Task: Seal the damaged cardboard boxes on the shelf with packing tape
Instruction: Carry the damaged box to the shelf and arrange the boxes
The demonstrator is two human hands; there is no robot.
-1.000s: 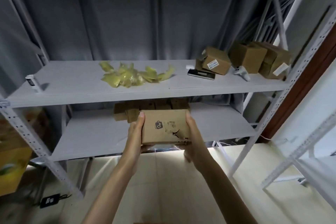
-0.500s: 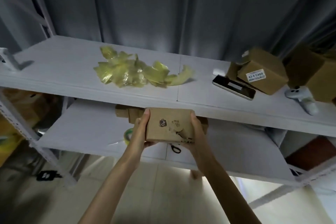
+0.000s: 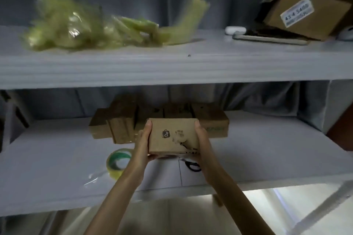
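Observation:
Both hands hold a small brown cardboard box (image 3: 172, 135) just above the lower shelf (image 3: 57, 162); its front face is torn at the lower right. My left hand (image 3: 143, 143) grips the box's left end, thumb on top. My right hand (image 3: 202, 143) grips the right end the same way. A roll of clear packing tape (image 3: 117, 163) with a green core lies on the shelf left of my left wrist. Black-handled scissors (image 3: 192, 165) lie under the box, partly hidden. Several more brown boxes (image 3: 122, 122) are stacked behind.
The upper shelf (image 3: 172, 66) carries a heap of crumpled yellow-green tape (image 3: 82, 25), a phone (image 3: 267, 39), a small white case (image 3: 235, 29) and a labelled cardboard box (image 3: 303, 13). A grey curtain hangs behind. Pale floor shows below the shelf.
The view has come closer and lower to the shelves. Both hands have carried the torn box forward over the lower shelf, and the tape roll and scissors now show.

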